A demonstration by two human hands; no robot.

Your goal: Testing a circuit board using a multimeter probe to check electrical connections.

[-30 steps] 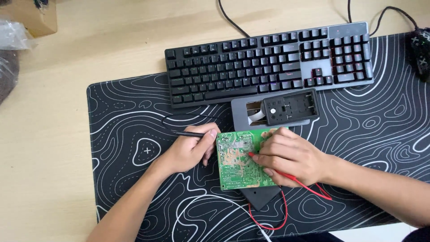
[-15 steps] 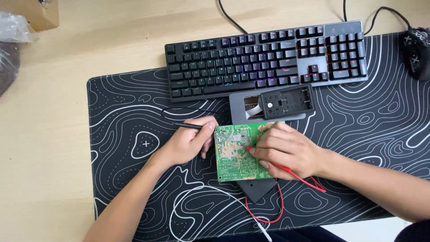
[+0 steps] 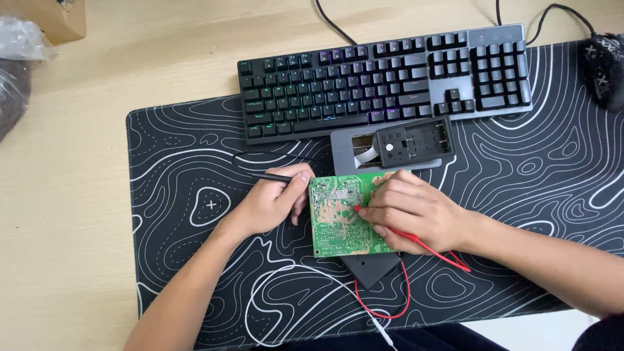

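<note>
A green circuit board [image 3: 344, 218] was probed on a patterned desk mat [image 3: 520, 195].
A black probe [image 3: 272, 176] was gripped by the left hand [image 3: 270, 205]; a red probe [image 3: 416, 239] was pinched by the right hand [image 3: 416, 211], touching the board.

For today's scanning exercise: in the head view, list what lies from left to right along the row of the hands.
Black probe → left hand → green circuit board → right hand holding the red probe.

Green circuit board [image 3: 341, 218] lies flat on black patterned desk mat [image 3: 195, 162], solder side up, partly over a dark box [image 3: 372, 268]. Red probe [image 3: 403, 235] lies tilted across its right part, tip on the board. Black probe [image 3: 272, 177] lies just left of the board's top corner.
</note>
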